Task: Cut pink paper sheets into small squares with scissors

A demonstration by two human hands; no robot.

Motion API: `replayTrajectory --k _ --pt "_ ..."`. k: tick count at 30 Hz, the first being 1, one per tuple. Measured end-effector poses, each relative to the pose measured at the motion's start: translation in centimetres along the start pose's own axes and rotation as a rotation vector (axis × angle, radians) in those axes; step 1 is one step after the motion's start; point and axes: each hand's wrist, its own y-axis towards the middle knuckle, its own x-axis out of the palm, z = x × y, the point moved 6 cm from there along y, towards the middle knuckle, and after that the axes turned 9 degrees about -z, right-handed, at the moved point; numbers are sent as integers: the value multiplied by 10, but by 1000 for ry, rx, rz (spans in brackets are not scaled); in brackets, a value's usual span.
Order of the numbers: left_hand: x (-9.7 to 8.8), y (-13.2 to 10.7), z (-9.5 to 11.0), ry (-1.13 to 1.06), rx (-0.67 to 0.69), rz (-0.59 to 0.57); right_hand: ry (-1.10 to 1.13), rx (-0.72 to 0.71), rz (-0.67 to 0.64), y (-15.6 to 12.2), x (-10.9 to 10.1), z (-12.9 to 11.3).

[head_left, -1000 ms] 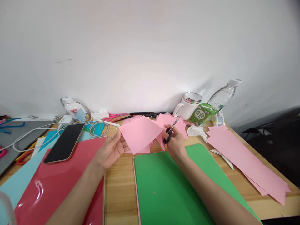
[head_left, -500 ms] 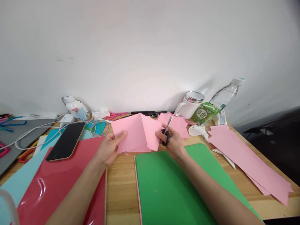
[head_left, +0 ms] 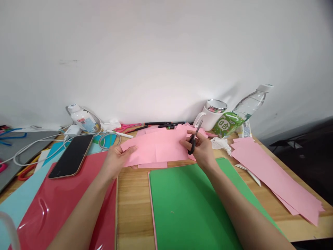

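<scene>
Head view shows the pink sheet (head_left: 156, 147) opened out between both hands, above the table (head_left: 132, 208) and just beyond the green sheets (head_left: 195, 208); half a second ago it stood half folded with a raised ridge, and a second ago it was doubled into a slanted shape. Now it spreads as a wide strip with a faint upright crease near its middle, so the work in hand seems to be at unfolding rather than cutting. The left hand (head_left: 116, 158) grips the sheet's left end, thumb flat on the near face. The right hand (head_left: 203, 147) is closed around the black-handled scissors (head_left: 192, 145), their blades pointing up and away, while its thumb and a finger appear to pinch the sheet's right end. Most of the left fingers are hidden behind the sheet, which also covers much of the loose pink pieces (head_left: 153, 165) lying beyond and below it. Whether the scissor blades are fully together is hard to make out, as is how the fingers sit in the handles. The green sheets and the red packet (head_left: 65, 198) run off the bottom edge, and a pale curved object (head_left: 10, 229) at lower left is too cut off to identify.
</scene>
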Motion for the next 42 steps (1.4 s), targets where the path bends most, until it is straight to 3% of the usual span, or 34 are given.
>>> replayTrajectory --k 4,9,12,20,25,33,38,42 --pt "7 -2 -3 -57 -86 -77 20 14 18 1 -2 1" --pt "16 -5 -6 -218 -220 -253 27 5 51 0 -2 1" --pt "15 -4 -9 -228 -278 -242 -5 -40 55 0 -1 -4" --pt "13 -3 -6 -209 -198 -202 -49 52 -100 -1 12 2" --pt "14 -4 -3 -145 -177 -228 -45 11 -197 -1 17 -3" --pt "15 -5 4 -204 -99 -162 6 -14 -120 0 7 -8" --pt "1 -2 17 -298 90 15 79 39 -386 -14 39 -7" --pt "3 -6 21 -321 130 27 170 144 -689 -40 81 -3"
